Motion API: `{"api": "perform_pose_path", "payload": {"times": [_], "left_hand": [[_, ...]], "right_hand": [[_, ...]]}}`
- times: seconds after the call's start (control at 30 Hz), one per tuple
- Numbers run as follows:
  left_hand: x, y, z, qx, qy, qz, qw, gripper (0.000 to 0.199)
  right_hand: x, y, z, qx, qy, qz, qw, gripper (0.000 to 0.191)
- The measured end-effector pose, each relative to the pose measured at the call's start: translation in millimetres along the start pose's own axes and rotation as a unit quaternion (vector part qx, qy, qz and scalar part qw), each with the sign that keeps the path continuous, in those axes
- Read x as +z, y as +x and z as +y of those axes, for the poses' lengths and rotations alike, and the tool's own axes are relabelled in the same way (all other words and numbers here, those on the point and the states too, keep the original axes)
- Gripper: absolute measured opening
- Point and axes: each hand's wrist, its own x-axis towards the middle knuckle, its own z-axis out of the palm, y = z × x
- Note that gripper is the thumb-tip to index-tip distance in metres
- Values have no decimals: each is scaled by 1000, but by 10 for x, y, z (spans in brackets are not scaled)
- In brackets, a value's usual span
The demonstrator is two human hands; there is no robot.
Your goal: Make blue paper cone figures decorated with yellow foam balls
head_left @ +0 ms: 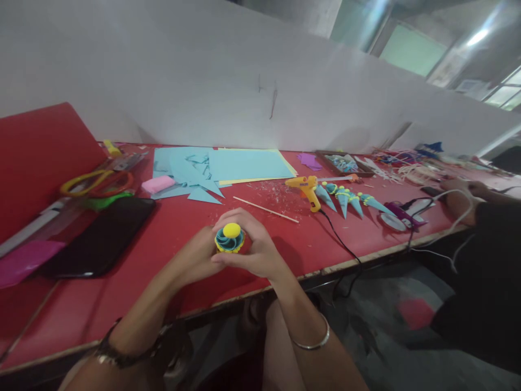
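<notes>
A small blue paper cone (229, 240) with a yellow scalloped rim and a round yellow piece on top is held between my two hands, above the near part of the red table. My right hand (252, 244) curls round its far and right sides, with fingers over the back and the thumb along the near side. On its left is my left hand (201, 250), pressed against it; its fingers are mostly hidden behind the cone and my right hand. The cone's lower part is out of sight.
On the red table (285, 239) are blue sheets (248, 164), a thin stick (266, 209), a yellow glue gun (305, 187), several finished cones (344, 200), a black phone (101, 236), scissors (87, 183) and a pink block (158, 184). At the right a person's arm (459, 206) rests there.
</notes>
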Motion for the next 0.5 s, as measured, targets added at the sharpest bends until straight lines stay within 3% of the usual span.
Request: {"api": "perform_pose_path", "payload": {"times": [0.3,0.5], "left_hand": [[-42,-10,6,39,-12,-10,999,12],[-48,-8,-7,29,4,-18,999,14]], "right_hand": [[-12,-5,-16,-12,-9,-21,1000,35],[2,-7,12,-10,-7,-26,1000,30]]}}
